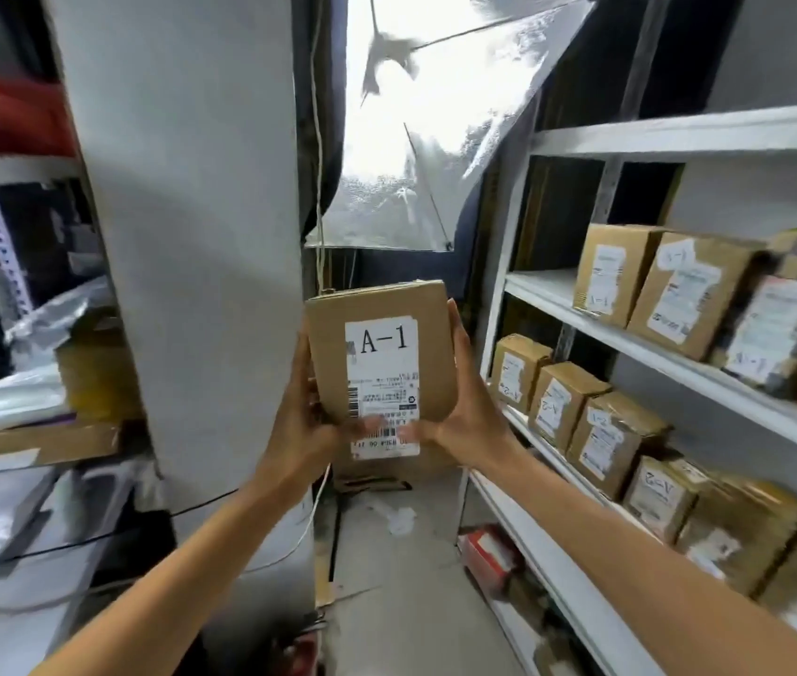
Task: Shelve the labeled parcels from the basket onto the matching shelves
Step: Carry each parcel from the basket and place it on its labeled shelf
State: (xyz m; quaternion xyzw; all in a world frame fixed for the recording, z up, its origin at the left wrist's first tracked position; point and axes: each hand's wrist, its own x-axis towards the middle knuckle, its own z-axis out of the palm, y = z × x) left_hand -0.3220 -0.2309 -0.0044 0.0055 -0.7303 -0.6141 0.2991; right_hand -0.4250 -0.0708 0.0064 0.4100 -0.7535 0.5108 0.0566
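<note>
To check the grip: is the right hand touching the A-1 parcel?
Touching. In the head view the right hand holds the right side of the A-1 parcel.

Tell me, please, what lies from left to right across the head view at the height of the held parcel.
Silver bag on the left shelving → white pillar → left hand → A-1 parcel → right hand → A-2 boxes on the right shelving.

parcel [379, 363] small print illegible, rt boxes [777, 329] blurred
</note>
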